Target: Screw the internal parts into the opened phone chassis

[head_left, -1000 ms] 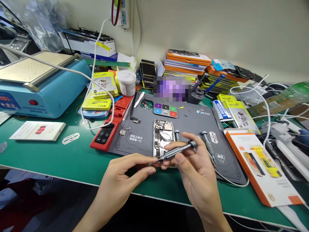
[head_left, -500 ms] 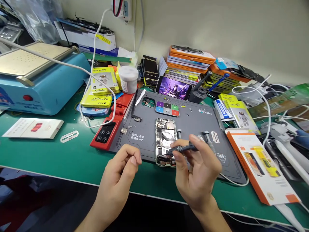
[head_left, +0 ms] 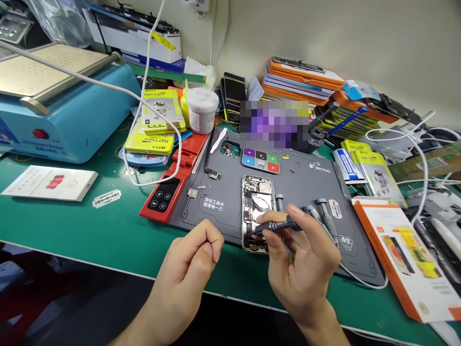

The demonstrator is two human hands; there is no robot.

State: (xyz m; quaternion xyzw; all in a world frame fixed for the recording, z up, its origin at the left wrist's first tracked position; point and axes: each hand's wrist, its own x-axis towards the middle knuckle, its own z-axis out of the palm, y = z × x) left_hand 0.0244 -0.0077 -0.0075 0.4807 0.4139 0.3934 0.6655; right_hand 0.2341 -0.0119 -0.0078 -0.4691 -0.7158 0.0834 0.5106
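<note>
An opened phone (head_left: 253, 202) with bare inner parts lies on the dark grey mat (head_left: 230, 192), near its front edge. My right hand (head_left: 306, 259) grips a dark screwdriver (head_left: 275, 225), which points left over the lower part of the phone; whether its tip touches cannot be made out. To the left of the phone, my left hand (head_left: 190, 269) is closed, its fingers curled in and thumb against them. What those fingers hold, if anything, is hidden. Several grey screwdrivers (head_left: 327, 216) rest on the mat beyond my right hand.
On the left are a blue machine (head_left: 90, 115), yellow battery boxes (head_left: 149, 142) and a red device (head_left: 162, 201). A coloured tray (head_left: 260, 160) sits behind the phone. An orange-and-white box (head_left: 406, 259) lies at right. A white cable (head_left: 124, 91) loops over the left side.
The whole view has shifted, so the bench items appear further right. My right hand still holds the screwdriver over the phone's lower part, and my left hand remains closed beside it.
</note>
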